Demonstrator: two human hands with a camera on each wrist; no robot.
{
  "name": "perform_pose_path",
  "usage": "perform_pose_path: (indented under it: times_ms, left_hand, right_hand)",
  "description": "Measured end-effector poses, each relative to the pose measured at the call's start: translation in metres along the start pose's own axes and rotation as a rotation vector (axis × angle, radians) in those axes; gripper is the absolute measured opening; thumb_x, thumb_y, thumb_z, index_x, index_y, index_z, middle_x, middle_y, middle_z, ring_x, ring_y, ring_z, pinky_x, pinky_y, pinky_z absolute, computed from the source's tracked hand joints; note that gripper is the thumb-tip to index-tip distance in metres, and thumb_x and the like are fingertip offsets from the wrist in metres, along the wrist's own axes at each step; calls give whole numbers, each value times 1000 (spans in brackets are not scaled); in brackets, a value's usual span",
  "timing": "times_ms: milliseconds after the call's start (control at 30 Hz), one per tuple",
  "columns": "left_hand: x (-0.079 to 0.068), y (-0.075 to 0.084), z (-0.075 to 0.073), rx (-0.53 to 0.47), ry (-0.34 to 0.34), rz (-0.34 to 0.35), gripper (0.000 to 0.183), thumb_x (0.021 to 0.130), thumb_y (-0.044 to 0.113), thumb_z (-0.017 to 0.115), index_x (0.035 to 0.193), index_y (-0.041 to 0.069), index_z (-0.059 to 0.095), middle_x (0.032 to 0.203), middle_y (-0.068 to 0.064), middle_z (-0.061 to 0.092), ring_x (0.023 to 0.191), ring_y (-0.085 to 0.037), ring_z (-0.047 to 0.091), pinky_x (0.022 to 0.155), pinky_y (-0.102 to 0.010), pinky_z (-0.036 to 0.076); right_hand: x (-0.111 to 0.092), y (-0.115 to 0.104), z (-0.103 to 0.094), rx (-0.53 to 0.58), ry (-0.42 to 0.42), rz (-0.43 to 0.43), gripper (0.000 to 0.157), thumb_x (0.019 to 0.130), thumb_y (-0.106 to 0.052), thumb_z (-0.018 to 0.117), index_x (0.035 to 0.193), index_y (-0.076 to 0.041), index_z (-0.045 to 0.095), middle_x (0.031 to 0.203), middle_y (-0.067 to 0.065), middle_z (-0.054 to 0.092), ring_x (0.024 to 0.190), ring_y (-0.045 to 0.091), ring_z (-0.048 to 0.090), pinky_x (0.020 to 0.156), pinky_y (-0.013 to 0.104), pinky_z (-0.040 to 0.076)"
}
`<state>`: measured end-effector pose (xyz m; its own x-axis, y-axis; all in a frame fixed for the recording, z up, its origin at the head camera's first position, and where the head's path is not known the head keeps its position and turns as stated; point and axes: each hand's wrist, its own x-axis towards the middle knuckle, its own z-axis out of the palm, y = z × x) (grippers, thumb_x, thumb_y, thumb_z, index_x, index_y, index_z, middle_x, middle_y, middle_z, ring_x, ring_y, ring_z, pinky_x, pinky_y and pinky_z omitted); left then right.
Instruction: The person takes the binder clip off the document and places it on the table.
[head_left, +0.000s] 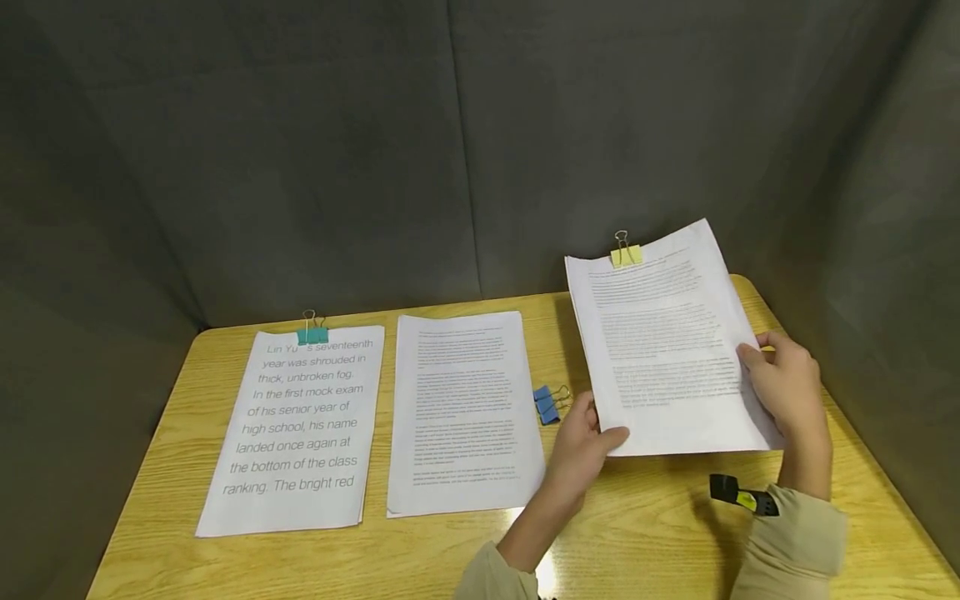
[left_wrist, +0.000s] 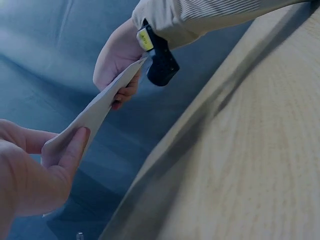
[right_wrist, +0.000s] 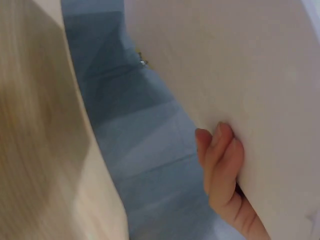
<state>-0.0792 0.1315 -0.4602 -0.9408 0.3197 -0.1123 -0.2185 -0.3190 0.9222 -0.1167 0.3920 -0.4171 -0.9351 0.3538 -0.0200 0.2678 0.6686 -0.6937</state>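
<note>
Paper stack (head_left: 663,350) held up near the table's (head_left: 645,533) far right corner
Left hand (head_left: 577,442) pinches its lower left corner, right hand (head_left: 789,387) its side; yellow clip (head_left: 627,256) on top, sheet count hard to judge.

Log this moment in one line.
left hand: pinches yellow-clipped papers, lower left | right hand: grips their right edge | papers: above table | blue clip: lying beside middle papers
</note>
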Motion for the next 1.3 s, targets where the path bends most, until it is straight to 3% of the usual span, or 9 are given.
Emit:
perform_pose_path:
  times_ms: [167,333,633,800,1033,1300]
  left_hand:
    - [0,15,-11,39,-14,23,49,95,-5,60,142,-4,47,123,-18,68,114,-31,68,90,-34,57]
    - [4,26,-27,53,16,31,46,97,-3,59,142,-4,48,122,-19,69,113,-30,69,90,-34,57]
    - [10,45,-67,-30,101,80,47,100,-5,55,146,-2,45,134,-19,64,117,-30,67,92,-33,55]
    - [11,53,-85,4,134,99,51,102,-1,54,151,2,42,138,-17,62,120,-32,65,93,-35,56]
    - [10,57,-93,32,196,86,45,104,4,54,149,3,46,135,-17,62,117,-29,65,91,-34,54]
    - [13,58,-101,32,260,82,45,104,2,52,148,3,47,137,-15,61,122,-28,61,97,-35,49]
  right_hand:
    - [-6,-17,1,64,63,-22,37,108,-25,49,121,7,59,91,18,65,66,13,57,54,28,44]
    - [-12,-35,6,149,90,-72,35,107,-22,53,122,8,61,78,6,64,58,7,56,49,27,46]
    - [-24,-71,35,254,97,-172,29,106,-20,57,113,7,63,77,13,63,57,11,57,46,26,47]
    - [-27,-82,52,291,69,-230,25,105,-19,60,104,6,64,68,9,60,55,11,53,45,26,43]
    - [-27,-88,71,318,51,-281,24,105,-16,60,100,7,65,69,10,60,56,11,52,47,25,42]
    - [-25,-88,77,281,13,-300,29,106,-21,60,93,4,65,73,12,63,61,16,55,51,26,43]
